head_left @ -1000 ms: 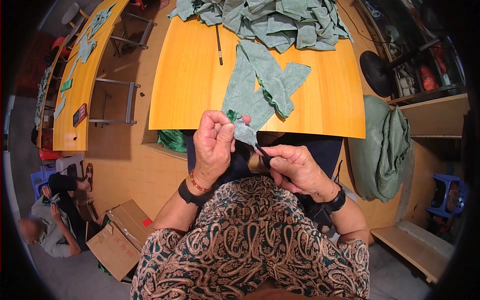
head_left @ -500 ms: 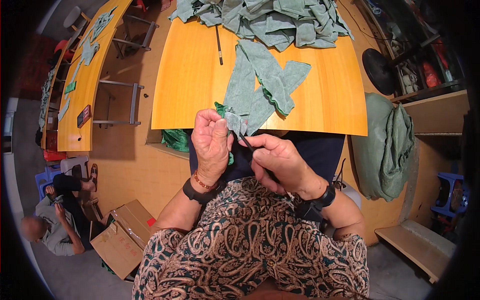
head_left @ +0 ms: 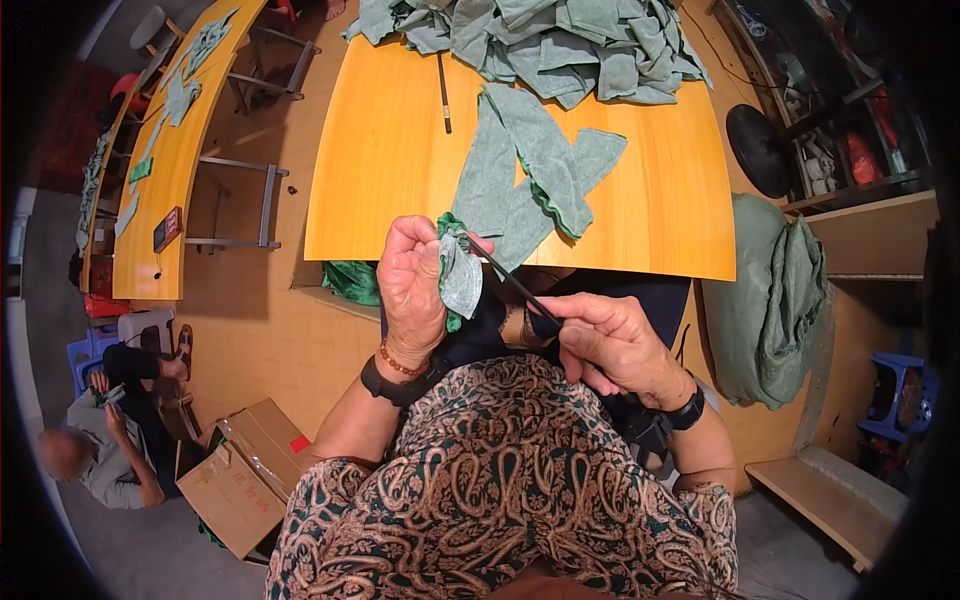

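While fingers of the left hand (head_left: 412, 285) pinch a cloth (head_left: 460, 283), those of the right hand (head_left: 615, 345) grip a rod (head_left: 515, 286).
A pile (head_left: 560, 45) lies at upper centre.

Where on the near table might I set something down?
The near table is bare between its left edge and the dark stick lying there, and between the cloth strips and right edge. The cloth pile crowds its far end; the strips, its middle.

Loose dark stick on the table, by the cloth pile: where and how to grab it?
Likely best: pinch the stick across its shaft near the near end, from above and the near left. It lies flat and slim; its far end meets the pile, and a cloth strip lies right.
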### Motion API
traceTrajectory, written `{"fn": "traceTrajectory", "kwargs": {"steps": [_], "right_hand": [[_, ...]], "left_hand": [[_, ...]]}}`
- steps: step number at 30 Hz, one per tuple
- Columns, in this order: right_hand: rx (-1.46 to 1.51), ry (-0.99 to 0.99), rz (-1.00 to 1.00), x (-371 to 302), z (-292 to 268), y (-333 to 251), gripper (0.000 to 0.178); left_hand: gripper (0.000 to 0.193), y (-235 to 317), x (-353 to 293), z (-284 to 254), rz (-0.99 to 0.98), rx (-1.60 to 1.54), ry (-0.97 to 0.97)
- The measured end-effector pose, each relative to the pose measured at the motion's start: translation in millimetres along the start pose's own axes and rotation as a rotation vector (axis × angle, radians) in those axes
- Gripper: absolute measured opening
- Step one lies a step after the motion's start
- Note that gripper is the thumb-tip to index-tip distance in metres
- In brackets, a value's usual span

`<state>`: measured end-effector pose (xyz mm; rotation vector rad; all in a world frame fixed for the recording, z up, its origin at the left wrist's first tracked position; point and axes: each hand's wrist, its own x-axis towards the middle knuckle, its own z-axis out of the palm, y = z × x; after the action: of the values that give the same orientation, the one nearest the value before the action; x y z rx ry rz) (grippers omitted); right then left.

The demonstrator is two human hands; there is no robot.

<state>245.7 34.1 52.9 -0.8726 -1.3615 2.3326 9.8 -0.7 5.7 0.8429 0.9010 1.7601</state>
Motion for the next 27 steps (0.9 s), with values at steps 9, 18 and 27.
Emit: {"fn": "traceTrajectory", "kwargs": {"steps": [9,18,27], "right_hand": [[-0.076,-0.005,0.022,3.3,-4.1,-1.6,0.035],[-0.142,-0.012,0.052,0.3,-7.5,-4.4,0.033],[-0.327,0.045,-0.087,7.5,-0.1,-9.1,0.037]], "left_hand": [[0.019,3.6,0.1,-1.5,-0.049,0.004,-0.099],[0.014,23.3,0.5,-10.6,-0.167,0.101,-0.22],[0.01,24.1,-6.3,-9.2,-0.16,0.429,-0.295]]}}
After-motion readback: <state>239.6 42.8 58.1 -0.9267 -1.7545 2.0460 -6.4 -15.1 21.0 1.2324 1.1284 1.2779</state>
